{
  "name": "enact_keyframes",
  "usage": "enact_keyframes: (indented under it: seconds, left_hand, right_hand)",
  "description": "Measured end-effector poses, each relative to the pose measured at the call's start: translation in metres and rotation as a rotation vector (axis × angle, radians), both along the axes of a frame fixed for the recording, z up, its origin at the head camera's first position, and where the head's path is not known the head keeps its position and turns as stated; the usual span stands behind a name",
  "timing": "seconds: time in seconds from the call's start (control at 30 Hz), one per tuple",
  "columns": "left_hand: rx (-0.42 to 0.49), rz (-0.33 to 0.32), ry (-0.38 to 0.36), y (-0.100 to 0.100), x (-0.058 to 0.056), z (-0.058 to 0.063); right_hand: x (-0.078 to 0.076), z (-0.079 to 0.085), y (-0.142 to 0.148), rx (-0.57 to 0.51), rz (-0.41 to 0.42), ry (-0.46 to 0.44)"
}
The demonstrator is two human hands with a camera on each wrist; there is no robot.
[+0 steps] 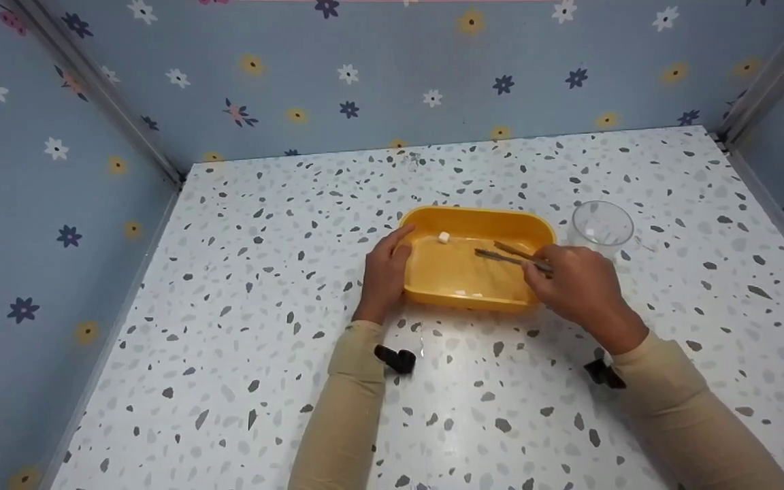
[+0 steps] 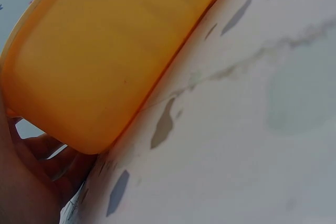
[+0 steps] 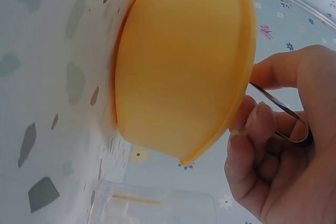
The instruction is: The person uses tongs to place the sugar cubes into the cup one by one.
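Note:
A yellow plastic tray [image 1: 474,299] stands on the speckled table, and one small white cube [image 1: 444,237] lies in it near the back left. My left hand [image 1: 385,272] grips the tray's left end, thumb at the rim, with other fingers against the outer wall in the left wrist view. My right hand [image 1: 579,282] pinches metal tweezers [image 1: 501,256] over the tray's right side. Their two tips are apart and point left, with nothing between them. In the right wrist view the bent end of the tweezers [image 3: 303,139] lies within the palm.
A clear cup [image 1: 603,223] stands just right of the tray, close behind my right hand; its lower part is hidden. Flower-patterned panels [image 1: 392,75] rise behind the table and on both sides. Black wrist mounts [image 1: 397,358] stick out from both sleeves.

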State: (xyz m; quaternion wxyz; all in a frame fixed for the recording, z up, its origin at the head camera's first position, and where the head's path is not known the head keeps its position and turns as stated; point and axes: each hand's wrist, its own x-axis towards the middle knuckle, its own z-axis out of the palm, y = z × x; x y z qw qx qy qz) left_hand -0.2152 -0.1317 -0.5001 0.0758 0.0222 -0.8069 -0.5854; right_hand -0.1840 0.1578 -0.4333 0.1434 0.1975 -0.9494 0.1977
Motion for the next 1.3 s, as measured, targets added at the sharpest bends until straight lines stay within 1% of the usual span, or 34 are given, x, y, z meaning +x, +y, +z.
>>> enact_keyframes:
  seconds: [0.13,0.37,0.5,0.6,0.77,1.07,1.3]
  left_hand:
    - [0.003,0.001,-0.008,0.001,0.000,0.000]
    - [-0.003,-0.021,-0.007,0.002,0.000,0.002]
    - [0.003,-0.019,-0.010,0.001,0.000,0.001]
    - [0.004,-0.012,0.002,0.000,0.000,0.000]
    - [0.002,-0.011,0.008,-0.002,0.000,0.000]
    - [-0.016,0.012,-0.007,-0.003,0.001,0.001]
    - [-0.009,-0.003,0.003,-0.002,0.000,-0.001]
  right_hand:
    - [0.000,-0.003,-0.002,0.001,-0.009,-0.004]
    - [-0.002,-0.005,-0.008,-0.015,-0.040,0.014]
    - [-0.006,-0.004,-0.011,0.000,-0.056,-0.027]
    - [-0.008,-0.003,-0.013,0.007,-0.052,-0.054]
    - [-0.012,0.002,-0.018,0.009,-0.039,-0.067]
    - [-0.019,0.007,-0.028,0.032,-0.031,-0.119]
    - [-0.023,0.001,-0.031,0.009,-0.024,-0.083]
